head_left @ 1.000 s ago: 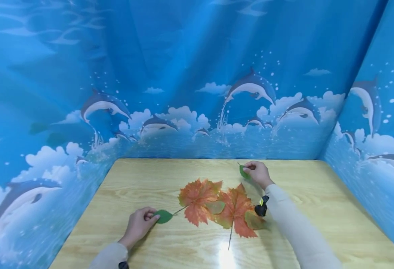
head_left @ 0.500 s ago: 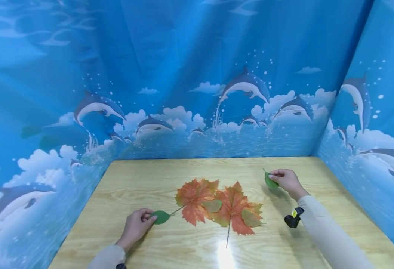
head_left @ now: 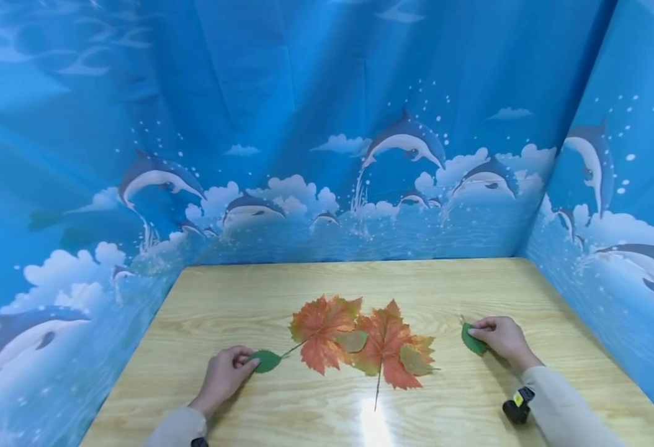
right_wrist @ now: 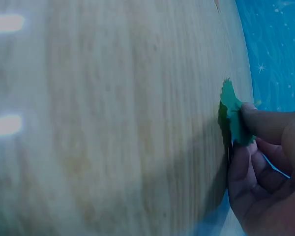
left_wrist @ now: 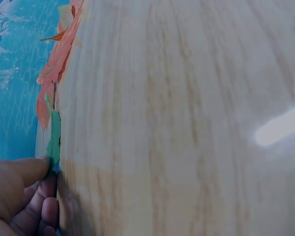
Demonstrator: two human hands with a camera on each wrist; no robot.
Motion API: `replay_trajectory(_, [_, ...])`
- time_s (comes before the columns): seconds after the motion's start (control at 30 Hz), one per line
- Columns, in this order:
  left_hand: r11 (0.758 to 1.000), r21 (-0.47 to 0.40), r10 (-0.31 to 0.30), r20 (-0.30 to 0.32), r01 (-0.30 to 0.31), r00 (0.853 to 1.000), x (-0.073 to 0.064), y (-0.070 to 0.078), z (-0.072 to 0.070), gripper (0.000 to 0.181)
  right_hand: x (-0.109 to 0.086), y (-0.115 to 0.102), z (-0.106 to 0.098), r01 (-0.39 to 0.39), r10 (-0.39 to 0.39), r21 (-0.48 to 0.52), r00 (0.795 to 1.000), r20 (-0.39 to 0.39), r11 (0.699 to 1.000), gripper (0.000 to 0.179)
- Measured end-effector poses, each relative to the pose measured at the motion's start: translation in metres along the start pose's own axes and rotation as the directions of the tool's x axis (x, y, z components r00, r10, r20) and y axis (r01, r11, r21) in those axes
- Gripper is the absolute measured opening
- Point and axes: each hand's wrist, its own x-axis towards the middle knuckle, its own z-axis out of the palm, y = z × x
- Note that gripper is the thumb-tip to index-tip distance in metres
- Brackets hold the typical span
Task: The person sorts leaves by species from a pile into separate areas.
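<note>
My left hand (head_left: 223, 377) pinches a small green leaf (head_left: 265, 361) with a toothed edge by its outer end. That leaf's short stem points toward the stem of the left orange-red leaf (head_left: 321, 332). Over on the right side of the table, my right hand (head_left: 502, 338) pinches a second green leaf (head_left: 473, 339) between thumb and fingers, its stem pointing up and away. In the right wrist view this leaf (right_wrist: 231, 113) is close to the tabletop. The right orange-red leaf (head_left: 385, 344) lies between the hands, overlapping the left one.
Two smaller olive-green leaves, a left one (head_left: 352, 341) and a right one (head_left: 414, 361), lie on the orange-red leaves. A wooden table (head_left: 237, 410) bears everything. Blue dolphin-print curtains (head_left: 282, 124) stand along its back and sides.
My right hand has carried its green leaf to the right and then nearer to me, lower toward the table. My left hand and the orange-red leaves stay nearly still; the view shifts slightly.
</note>
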Motion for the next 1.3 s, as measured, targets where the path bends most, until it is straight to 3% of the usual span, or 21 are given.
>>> replay_trajectory(0.2, [1.0, 0.012, 0.009, -0.006, -0.009, 1.0, 0.001, -0.001, 0.001, 0.017, -0.005, 0.001, 0.003, 0.055, -0.059, -0.101, 0.998, -0.035, 0.993, 0.02])
replay_trajectory(0.7, [0.998, 0.058, 0.006, 0.012, -0.007, 1.0, -0.001, 0.0, -0.003, 0.018, -0.004, 0.003, 0.005, 0.004, -0.008, -0.059, 0.998, -0.069, 0.998, 0.017])
replay_trajectory(0.93, [1.0, 0.015, 0.004, -0.023, -0.003, 1.0, -0.001, 0.001, -0.014, 0.015, -0.006, 0.003, 0.006, -0.01, 0.008, -0.035, 0.998, -0.055, 0.999, 0.018])
replay_trajectory(1.17, [0.998, -0.068, -0.012, -0.015, 0.011, 1.0, 0.003, 0.017, -0.033, 0.018, -0.007, 0.003, 0.007, -0.011, 0.01, -0.022, 0.998, -0.059, 1.0, 0.019])
replay_trajectory(1.3, [0.991, -0.128, -0.033, 0.013, 0.034, 0.999, 0.012, 0.035, -0.034, 0.02, -0.007, 0.002, 0.007, -0.007, 0.006, -0.018, 0.998, -0.062, 1.0, 0.018])
